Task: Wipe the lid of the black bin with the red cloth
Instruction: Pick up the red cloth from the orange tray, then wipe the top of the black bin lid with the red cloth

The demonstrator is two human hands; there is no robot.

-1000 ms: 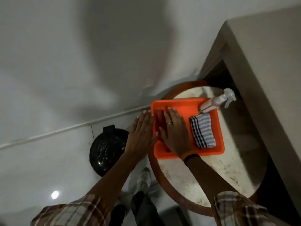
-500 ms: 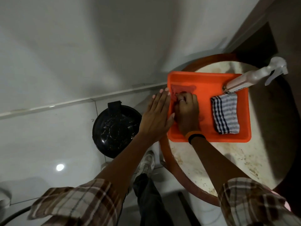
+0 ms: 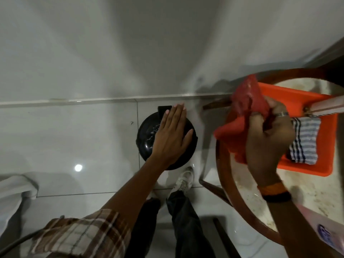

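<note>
The black bin's lid (image 3: pixel 149 138) sits on the floor tiles, low and to the left of the round table (image 3: pixel 305 192), with its hinge tab at the far edge toward the wall. Your left hand (image 3: pixel 170 135) is spread flat above it, fingers straight and close together, holding nothing; whether the palm touches the lid you cannot tell from this angle. The red cloth (image 3: pixel 245 103) is up at the table's edge, bunched in your right hand (image 3: pixel 268 140), whose fingers are curled and pinched on its folds over the near-left corner of the orange tray (image 3: pixel 316 168). So the lid lies left of and below the cloth, well apart from it. Your left hand is the nearer one, but the cloth is in the right, which must likely cross leftward and down. The striped cloth (image 3: pixel 303 142) and spray bottle (image 3: pixel 325 107) stay out of that path.
</note>
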